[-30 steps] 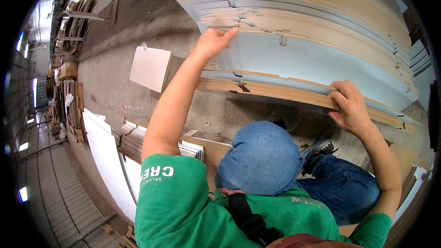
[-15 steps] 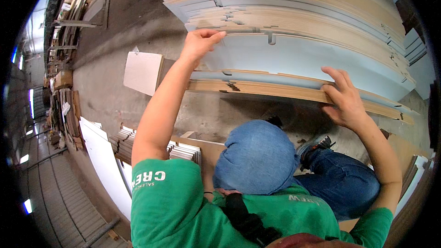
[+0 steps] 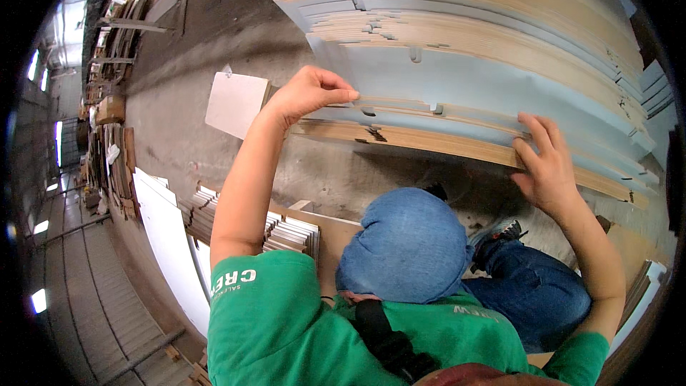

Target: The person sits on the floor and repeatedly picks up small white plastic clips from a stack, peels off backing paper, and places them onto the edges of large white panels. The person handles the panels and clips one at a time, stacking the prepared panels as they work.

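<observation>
- Our left hand (image 3: 309,96) is raised with its fingers curled shut, pinching the near corner of a pale blue-grey panel (image 3: 457,86) at the edge of the stack.
- Our right hand (image 3: 549,164) lies open and flat, fingers spread, pressing on the long edge of a raw wood-coloured board (image 3: 429,141) that runs just under that panel.
- The panel is long and thin, with a small slot cut in its upper edge and little notches along its lower edge; it rests on top of the wood-coloured board, between our two hands.
- Behind it we see a stack of panels (image 3: 500,21), the same pale blue-grey mixed with light wood tones, fanned so that each edge shows, some with stepped notches at the left end.
- Left of our left hand a plain white square sheet (image 3: 237,104) lies on the grey concrete floor (image 3: 214,21), near the stack's end.
- Below our left arm a bundle of thin white-edged strips (image 3: 286,232) lies beside a tall white board (image 3: 168,243).
- Our bent knee in blue jeans (image 3: 407,243) sits in the middle, with our green shirt (image 3: 286,329) at the lower edge.
- Far left, more boards lean along the wall (image 3: 107,143); we cannot read any labels there.
</observation>
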Tool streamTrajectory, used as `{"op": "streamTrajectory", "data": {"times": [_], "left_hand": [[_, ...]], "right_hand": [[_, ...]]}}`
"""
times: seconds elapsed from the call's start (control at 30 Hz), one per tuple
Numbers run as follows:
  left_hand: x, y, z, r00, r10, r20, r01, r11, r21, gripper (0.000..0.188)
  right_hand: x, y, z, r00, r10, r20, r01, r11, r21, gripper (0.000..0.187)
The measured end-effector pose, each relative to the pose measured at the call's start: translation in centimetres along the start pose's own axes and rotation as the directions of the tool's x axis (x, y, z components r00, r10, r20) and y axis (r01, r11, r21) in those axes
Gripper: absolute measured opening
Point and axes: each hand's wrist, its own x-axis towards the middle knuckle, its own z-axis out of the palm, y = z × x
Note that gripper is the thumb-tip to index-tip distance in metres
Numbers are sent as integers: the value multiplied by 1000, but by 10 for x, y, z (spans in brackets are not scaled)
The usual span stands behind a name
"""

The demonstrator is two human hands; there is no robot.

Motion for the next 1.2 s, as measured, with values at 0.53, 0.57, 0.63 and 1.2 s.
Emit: {"op": "streamTrajectory", "data": {"times": [0.53,0.57,0.63,1.2], "left_hand": [[54,-18,-8,910,-129,-393,94,990,-107,33],[51,-17,-10,921,-131,-367,99,990,-104,33],[42,-15,-10,941,-84,-329,50,993,-110,30],[78,11,22,861,-41,-507,140,977,158,52]], "right_hand": [[12,-6,-5,987,19,159,-41,990,136,56],[10,-3,-1,978,31,209,-62,988,144,57],[10,-4,-1,984,-5,179,-14,994,110,59],[6,-6,-3,986,-132,101,116,983,143,63]]}}
